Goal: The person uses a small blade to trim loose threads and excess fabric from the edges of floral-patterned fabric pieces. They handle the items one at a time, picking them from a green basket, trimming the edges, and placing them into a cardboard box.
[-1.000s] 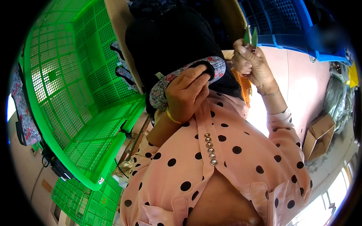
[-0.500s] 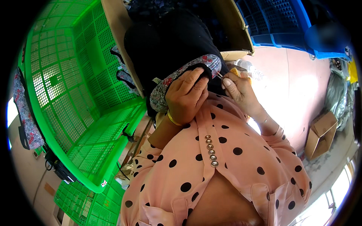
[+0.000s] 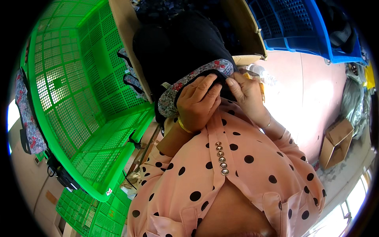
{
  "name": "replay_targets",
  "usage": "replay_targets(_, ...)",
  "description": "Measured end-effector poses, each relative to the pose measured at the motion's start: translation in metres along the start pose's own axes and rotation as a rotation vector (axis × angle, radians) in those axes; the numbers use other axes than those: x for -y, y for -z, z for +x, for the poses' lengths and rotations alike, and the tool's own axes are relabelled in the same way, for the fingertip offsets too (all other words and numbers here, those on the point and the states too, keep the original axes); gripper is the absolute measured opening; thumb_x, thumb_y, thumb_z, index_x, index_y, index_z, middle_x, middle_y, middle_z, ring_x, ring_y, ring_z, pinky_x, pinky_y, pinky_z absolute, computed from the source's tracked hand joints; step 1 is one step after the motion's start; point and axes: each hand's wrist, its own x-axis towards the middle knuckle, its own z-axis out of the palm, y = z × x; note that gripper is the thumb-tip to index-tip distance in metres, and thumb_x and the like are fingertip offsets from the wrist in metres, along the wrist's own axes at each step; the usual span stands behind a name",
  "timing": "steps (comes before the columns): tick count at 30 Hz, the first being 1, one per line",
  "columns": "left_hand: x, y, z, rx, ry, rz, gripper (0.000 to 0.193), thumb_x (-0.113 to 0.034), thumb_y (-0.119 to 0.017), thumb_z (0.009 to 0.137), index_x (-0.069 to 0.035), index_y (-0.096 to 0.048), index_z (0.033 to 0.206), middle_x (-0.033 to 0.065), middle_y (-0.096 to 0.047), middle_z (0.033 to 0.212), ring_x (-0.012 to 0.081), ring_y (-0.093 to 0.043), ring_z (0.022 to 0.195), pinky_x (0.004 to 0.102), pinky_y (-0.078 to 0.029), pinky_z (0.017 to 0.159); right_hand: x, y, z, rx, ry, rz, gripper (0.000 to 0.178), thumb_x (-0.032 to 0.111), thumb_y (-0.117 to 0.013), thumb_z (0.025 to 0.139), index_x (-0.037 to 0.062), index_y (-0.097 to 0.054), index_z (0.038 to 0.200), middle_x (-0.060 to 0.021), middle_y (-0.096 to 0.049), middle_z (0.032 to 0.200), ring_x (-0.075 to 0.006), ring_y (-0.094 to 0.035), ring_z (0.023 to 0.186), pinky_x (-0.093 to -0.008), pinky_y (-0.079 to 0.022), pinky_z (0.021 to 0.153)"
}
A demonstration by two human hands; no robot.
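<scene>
A grey floral cloth piece (image 3: 169, 99) with red flowers, black edging and a small pale tag lies across my lap. My left hand (image 3: 199, 103) is closed on it, with its curled fingers over the black edging. At the right end of the piece, my right hand (image 3: 248, 94) has its thumb and fingers pinched against the cloth's dark edge. Any thin tool in the right hand is hidden from view. Black trousers (image 3: 177, 43) lie under the cloth.
A large green mesh basket (image 3: 89, 79) stands at my left, with similar floral pieces (image 3: 29, 114) at its rim. A cardboard box (image 3: 246, 23) is ahead. A blue crate (image 3: 292, 27), a clear plastic bottle (image 3: 260, 73) and a small open carton (image 3: 335, 144) are on the right.
My right hand has moved left against the end of the cloth. The thin metal prongs that showed at its fingertips are now out of sight. My left hand keeps its hold.
</scene>
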Motion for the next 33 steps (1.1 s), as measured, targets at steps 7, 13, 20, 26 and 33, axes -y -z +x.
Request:
replay_targets(7, -0.020, 0.044, 0.009, 0.288, 0.535, -0.507, 0.024, 0.000, -0.070, 0.074, 0.001, -0.067, 0.098, 0.0143, -0.067, 0.100, 0.0247, -0.065, 0.087, 0.0301, -0.051, 0.078, 0.006, 0.050, 0.033, -0.069, 0.004, 0.525, 0.039, 0.041, -0.056, 0.095, 0.0018, -0.058, 0.094, -0.0020, -0.054, 0.070, -0.0080, -0.051, 0.062, -0.0202, -0.041, 0.058)
replay_targets(13, -0.033, 0.077, 0.027, 0.248, 0.358, -0.745, 0.035, -0.015, -0.079, 0.073, 0.001, -0.065, 0.101, 0.0128, -0.066, 0.091, 0.0223, -0.065, 0.082, 0.0294, -0.050, 0.074, 0.047, 0.043, 0.044, 0.583, 0.119, 0.710, 0.065, 0.052, -0.076, 0.072, -0.0043, -0.061, 0.102, -0.0138, -0.065, 0.095, -0.0210, -0.063, 0.089, -0.0291, -0.048, 0.081)
replay_targets(20, -0.012, 0.086, 0.007, 0.337, 0.652, -0.975, 0.031, -0.011, -0.074, 0.076, 0.002, -0.064, 0.102, 0.0086, -0.066, 0.089, 0.0119, -0.062, 0.084, 0.0264, -0.050, 0.074, 0.053, 0.036, 0.040, 0.927, -0.233, 0.672, 0.043, 0.030, -0.089, 0.059, 0.0073, -0.055, 0.074, 0.0031, -0.049, 0.068, -0.0071, -0.046, 0.065, -0.0223, -0.035, 0.059)
replay_targets(26, 0.024, 0.097, -0.001, 0.605, 0.542, -0.878, 0.069, -0.014, -0.087, 0.065, 0.005, -0.050, 0.120, 0.0064, -0.063, 0.102, 0.0098, -0.058, 0.093, 0.0258, -0.049, 0.085, 0.066, 0.015, 0.047, 0.779, -0.080, 0.437, 0.023, 0.011, -0.077, 0.077, 0.0046, -0.055, 0.078, 0.0001, -0.055, 0.070, -0.0066, -0.048, 0.066, -0.0232, -0.039, 0.058)
replay_targets(33, 0.025, 0.093, 0.016, 0.854, 0.816, -1.182, 0.058, -0.006, -0.086, 0.061, 0.002, -0.059, 0.111, 0.0041, -0.065, 0.099, 0.0089, -0.060, 0.091, 0.0257, -0.049, 0.085, 0.071, 0.011, 0.065, 0.899, 0.103, 0.319, 0.036, 0.022, -0.083, 0.072, 0.0019, -0.059, 0.091, -0.0067, -0.062, 0.077, -0.0133, -0.060, 0.071, -0.0244, -0.046, 0.062)
